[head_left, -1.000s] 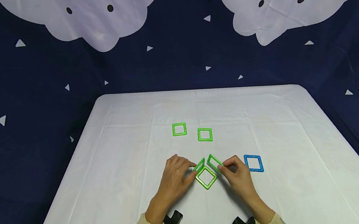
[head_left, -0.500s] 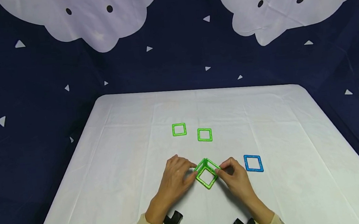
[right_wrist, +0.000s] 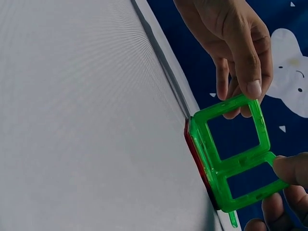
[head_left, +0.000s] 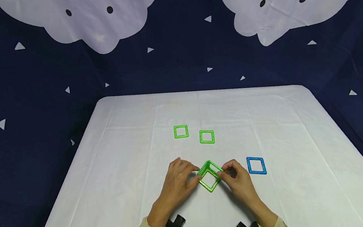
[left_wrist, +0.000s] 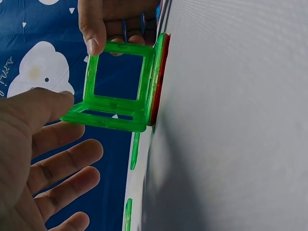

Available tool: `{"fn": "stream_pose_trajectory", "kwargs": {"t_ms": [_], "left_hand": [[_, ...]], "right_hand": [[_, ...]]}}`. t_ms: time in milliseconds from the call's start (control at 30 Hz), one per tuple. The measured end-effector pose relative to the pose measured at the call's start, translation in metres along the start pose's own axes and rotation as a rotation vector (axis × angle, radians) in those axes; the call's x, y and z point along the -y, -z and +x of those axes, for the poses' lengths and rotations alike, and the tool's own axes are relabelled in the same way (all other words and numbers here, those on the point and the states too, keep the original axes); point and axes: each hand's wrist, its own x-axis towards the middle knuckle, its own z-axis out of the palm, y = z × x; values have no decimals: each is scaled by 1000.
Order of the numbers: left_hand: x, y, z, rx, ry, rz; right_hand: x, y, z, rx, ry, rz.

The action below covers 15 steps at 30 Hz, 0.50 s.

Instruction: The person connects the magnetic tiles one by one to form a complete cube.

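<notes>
Count: 5 green squares, 1 blue, + red edging under the standing group; hands x2.

3 greens are joined mid-tabletop, between the hands: flat square at the bottom, L upright square and R upright square on its two far sides, meeting at the far corner. Red edging shows beneath the flat one. L hand has thumb + index pinching the L upright, other fingers spread loose; R hand pinches the R upright the same way, thumb + index, rest slightly bent.

Other 2 greens lie flat farther off: L spare, R spare, apart. Blue square lies flat just R of the R hand.

Vs. 1 sec ago: R upright was tilted w/ a gap to the L one; now gap's gone. Spares + blue unchanged.
</notes>
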Motion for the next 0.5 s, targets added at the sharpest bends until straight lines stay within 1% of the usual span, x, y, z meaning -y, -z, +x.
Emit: {"fn": "stream_pose_trajectory", "kwargs": {"t_ms": [300, 500], "left_hand": [[1, 1, 0, 1, 28, -46], [1, 4, 2, 0, 42, -50]], "right_hand": [[-3, 0, 0, 8, 37, -29], [-2, 1, 1, 19, 61, -24]]}}
